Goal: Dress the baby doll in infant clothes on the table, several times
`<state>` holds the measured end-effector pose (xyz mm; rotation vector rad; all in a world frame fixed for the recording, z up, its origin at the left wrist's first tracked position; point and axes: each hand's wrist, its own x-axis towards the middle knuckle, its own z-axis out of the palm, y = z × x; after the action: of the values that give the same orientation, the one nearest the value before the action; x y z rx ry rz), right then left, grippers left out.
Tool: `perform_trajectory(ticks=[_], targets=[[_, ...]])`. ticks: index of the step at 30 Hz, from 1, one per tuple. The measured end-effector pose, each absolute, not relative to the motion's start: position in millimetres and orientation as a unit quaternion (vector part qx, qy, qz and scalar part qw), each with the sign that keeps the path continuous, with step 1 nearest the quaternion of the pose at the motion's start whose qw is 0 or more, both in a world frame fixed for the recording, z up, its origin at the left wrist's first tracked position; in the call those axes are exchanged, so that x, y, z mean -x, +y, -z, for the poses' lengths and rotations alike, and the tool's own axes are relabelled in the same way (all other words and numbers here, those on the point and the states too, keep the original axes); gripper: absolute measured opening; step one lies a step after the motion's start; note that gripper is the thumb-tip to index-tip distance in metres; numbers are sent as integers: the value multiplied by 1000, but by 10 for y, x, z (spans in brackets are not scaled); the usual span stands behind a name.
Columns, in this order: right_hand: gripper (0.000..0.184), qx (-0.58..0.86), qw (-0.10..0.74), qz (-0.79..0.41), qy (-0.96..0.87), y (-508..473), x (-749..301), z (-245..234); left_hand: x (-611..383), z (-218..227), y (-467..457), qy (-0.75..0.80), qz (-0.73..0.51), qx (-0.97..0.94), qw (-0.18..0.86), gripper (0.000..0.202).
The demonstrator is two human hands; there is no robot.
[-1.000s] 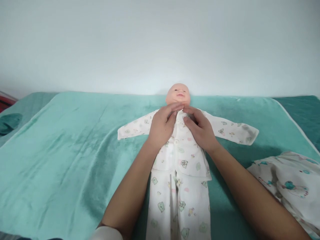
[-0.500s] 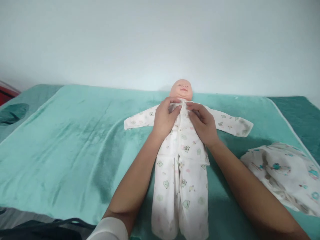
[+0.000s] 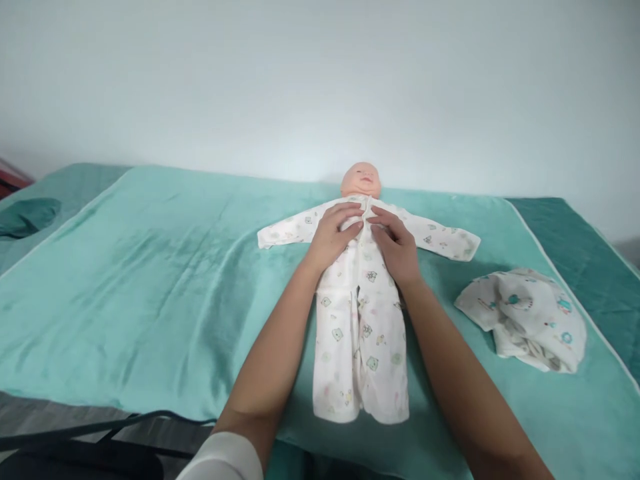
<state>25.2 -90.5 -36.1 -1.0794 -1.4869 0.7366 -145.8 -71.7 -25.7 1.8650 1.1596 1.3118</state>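
Note:
A baby doll lies on its back, its head toward the wall. It wears a white baby top with small printed animals and matching trousers; both sleeves stretch out sideways. My left hand rests on the left of the chest, thumb apart from the fingers, fingertips beside the front opening. On the other side of that opening lies my right hand, its fingers slightly bent and apart from the thumb. Between the hands the front edges of the top run down the middle.
A bundled white printed cloth lies to the right on the green blanket. Behind the bed stands a pale wall. A dark frame shows at the lower left, by the bed's front edge.
Both hands have slid slightly down from the collar along the front of the top. My view has drawn back a little, so the trouser ends now show.

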Motion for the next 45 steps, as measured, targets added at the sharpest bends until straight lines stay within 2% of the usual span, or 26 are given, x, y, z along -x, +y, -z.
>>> perform_trajectory(ticks=[8, 19, 22, 25, 30, 35, 39, 45], targets=[[19, 448, 514, -310, -662, -822, -330, 296, 1551, 217, -608, 420, -469, -699, 338, 19], [15, 456, 524, -353, -627, -853, -321, 324, 1525, 94, -650, 447, -381, -758, 283, 24], [25, 446, 529, -367, -621, -852, -325, 341, 1514, 68, -674, 454, -348, -780, 255, 26], [31, 446, 511, -318, -662, -835, -349, 335, 1500, 58, -689, 460, -329, -792, 232, 28], [31, 443, 471, -275, -712, -807, -376, 307, 1477, 94, -676, 456, -347, -789, 221, 26], [27, 439, 470, -272, -716, -810, -382, 277, 1456, 125, -651, 459, -394, -761, 235, 25], [23, 430, 457, -271, -730, -815, -400, 263, 1444, 119, -654, 464, -393, -759, 231, 18], [16, 430, 465, -273, -724, -822, -394, 264, 1443, 114, -664, 460, -394, -759, 240, 19]])
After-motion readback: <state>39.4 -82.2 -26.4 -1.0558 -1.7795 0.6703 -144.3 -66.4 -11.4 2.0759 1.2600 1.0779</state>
